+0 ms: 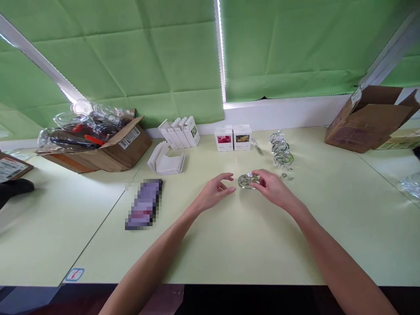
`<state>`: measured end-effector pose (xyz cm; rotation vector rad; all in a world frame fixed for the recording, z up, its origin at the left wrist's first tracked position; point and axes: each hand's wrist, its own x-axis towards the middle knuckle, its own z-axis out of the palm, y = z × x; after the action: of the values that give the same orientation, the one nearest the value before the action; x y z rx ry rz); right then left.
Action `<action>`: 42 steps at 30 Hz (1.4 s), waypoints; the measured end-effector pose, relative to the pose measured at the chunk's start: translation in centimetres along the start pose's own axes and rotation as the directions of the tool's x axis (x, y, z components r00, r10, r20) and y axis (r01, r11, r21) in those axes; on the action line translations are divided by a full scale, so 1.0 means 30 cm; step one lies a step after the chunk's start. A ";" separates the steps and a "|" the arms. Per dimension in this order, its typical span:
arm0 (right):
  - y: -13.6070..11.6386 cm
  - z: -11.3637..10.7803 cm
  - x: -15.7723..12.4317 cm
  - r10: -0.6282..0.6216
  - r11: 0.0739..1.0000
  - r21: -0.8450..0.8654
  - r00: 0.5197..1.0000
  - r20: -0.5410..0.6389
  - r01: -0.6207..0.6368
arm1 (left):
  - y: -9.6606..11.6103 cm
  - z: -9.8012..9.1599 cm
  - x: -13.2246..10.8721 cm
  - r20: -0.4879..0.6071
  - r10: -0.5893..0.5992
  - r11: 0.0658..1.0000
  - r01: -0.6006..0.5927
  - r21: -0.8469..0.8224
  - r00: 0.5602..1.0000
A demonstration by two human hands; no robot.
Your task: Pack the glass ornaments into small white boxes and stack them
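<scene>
Bare left forearm (157, 253) and right forearm (330, 247) reach inward over a pale green bench (249, 258). Well left of the left hand (212, 193) lies a flat, dark-edged item (144, 204), blurred into blocks. Between the two sets of fingers is a clear glass-like piece (245, 181), rounded and shiny. It looks stiff, small and fairly light, probably slippery and likely to chip if dropped; a gentle pinch at opposite sides of its rim should suit it. Thumb and forefinger of the right hand (274, 187) appear to pinch its right side, little gap between them. The left fingers curve apart, holding nothing, their tips facing the piece from just beside it without touching. Whether it rests on the bench or is slightly raised, I cannot tell.

Just beyond the right fingers, to their right, small clear discs (284, 176) are scattered before an overlapping row of clear pieces (281, 148). Ahead of the fingers stand a red-flower box (225, 141) and a yellow-flower box (242, 141), both white. Past the left fingers, leftward, are an unfolded white carton (170, 165) and slim white boxes (180, 133). Farther left sits a cardboard box (126, 151) of clear plastic; far right of the fingers, another carton (364, 120). Green blinds (131, 57) hang behind.
</scene>
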<state>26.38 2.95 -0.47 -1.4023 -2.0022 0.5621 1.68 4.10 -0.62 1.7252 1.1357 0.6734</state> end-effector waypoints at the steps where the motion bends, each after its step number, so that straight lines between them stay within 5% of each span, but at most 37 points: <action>1: -0.009 0.024 0.000 -0.017 1.000 0.014 1.000 0.019 0.017 | -0.001 0.011 -0.003 0.008 0.007 1.000 -0.007 0.022 1.000; 7: -0.045 0.089 0.000 -0.057 0.995 0.079 0.998 0.033 0.054 | -0.015 0.060 0.003 -0.028 0.028 0.997 -0.026 0.072 0.999; 11: -0.070 0.025 -0.010 -0.046 0.996 0.073 0.998 0.033 0.043 | -0.031 0.067 0.013 -0.045 0.047 0.996 -0.043 0.081 0.998; 16: -0.012 -0.152 -0.023 0.055 0.992 -0.085 0.933 -0.356 -0.091 | -0.054 0.069 0.015 -0.056 0.035 0.995 -0.029 0.098 0.998; 18: 0.047 -0.211 -0.027 0.125 0.960 -0.179 0.900 -0.417 -0.217 | -0.059 0.069 0.015 -0.049 0.038 0.995 -0.033 0.094 0.998; 22: 0.166 -0.280 -0.042 0.316 0.838 -0.330 0.880 -0.355 -0.435 | -0.060 0.067 0.015 -0.047 0.039 0.996 -0.035 0.084 0.998; 26: 0.236 -0.289 -0.058 0.458 0.763 -0.395 0.859 -0.229 -0.512 | -0.057 0.067 0.015 -0.042 0.044 0.996 -0.040 0.074 0.998; 36: 0.274 -0.214 -0.047 0.369 0.749 -0.531 0.915 -0.161 -0.396 | -0.048 0.066 0.013 -0.038 0.029 0.995 -0.025 0.101 0.999; 42: 0.107 -0.234 -0.035 0.232 0.923 -0.191 0.880 -0.414 -0.333 | -0.047 0.071 0.010 -0.027 0.046 0.996 -0.044 0.079 0.999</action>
<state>33.69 3.01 2.20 -1.8259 -1.6012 0.1253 2.99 3.70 -2.81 1.8177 1.1595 0.6911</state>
